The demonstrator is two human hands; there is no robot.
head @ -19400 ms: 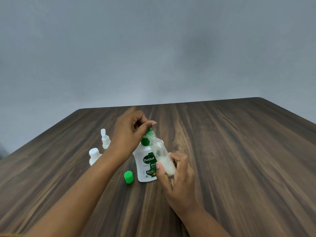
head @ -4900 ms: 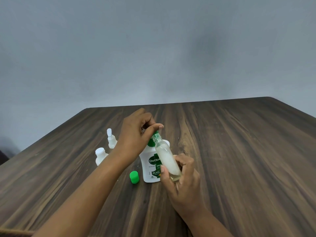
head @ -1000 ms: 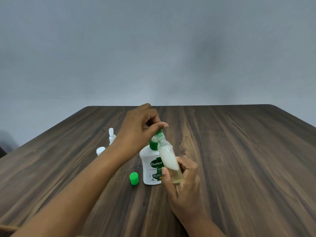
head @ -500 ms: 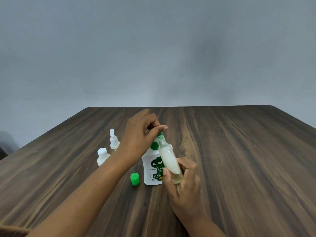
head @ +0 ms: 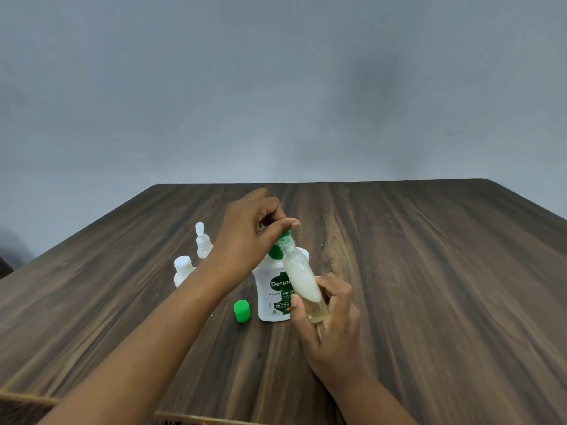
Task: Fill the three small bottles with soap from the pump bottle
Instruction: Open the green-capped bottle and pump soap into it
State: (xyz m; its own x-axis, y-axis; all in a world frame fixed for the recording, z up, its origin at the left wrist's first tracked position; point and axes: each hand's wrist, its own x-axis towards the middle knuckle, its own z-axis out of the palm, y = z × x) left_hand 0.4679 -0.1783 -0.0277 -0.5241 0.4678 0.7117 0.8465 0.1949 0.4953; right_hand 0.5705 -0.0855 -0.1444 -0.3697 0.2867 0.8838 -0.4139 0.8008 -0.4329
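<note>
1. Head view: the pump bottle (head: 271,289) stands upright near the middle of the tabletop (head: 429,271). Its pump head is almost wholly hidden under the left hand (head: 245,237), whose fingers curl over it with the thumb laid across the top. Only a bit of green spout shows.
2. The right hand (head: 328,320) grips the lower part of the clear small bottle (head: 302,283), thumb on the near side and fingers wrapped round the far side. The bottle tilts, its open mouth up against the spout, and its base is covered by the fingers.
3. This held bottle blocks the right half of the pump bottle's label, so the lettering is cut off.
4. Inside it, white foam sits above clear yellowish liquid; the exact level behind the fingers is hard to make out.
5. The left forearm hides the lower body of the capped white bottle (head: 183,268). The nozzle-topped white bottle (head: 202,243) stands just behind it, and what either contains cannot be told.
6. A green cap (head: 242,310) sits on the tabletop just left of the pump bottle, apart from both hands.
7. Both forearms are cut off by the bottom edge.
8. About nineteen seconds ago the foam filled only the lower half; now it reaches the shoulder. Since half a second ago the grips, the cap and the white bottles are unchanged.
</note>
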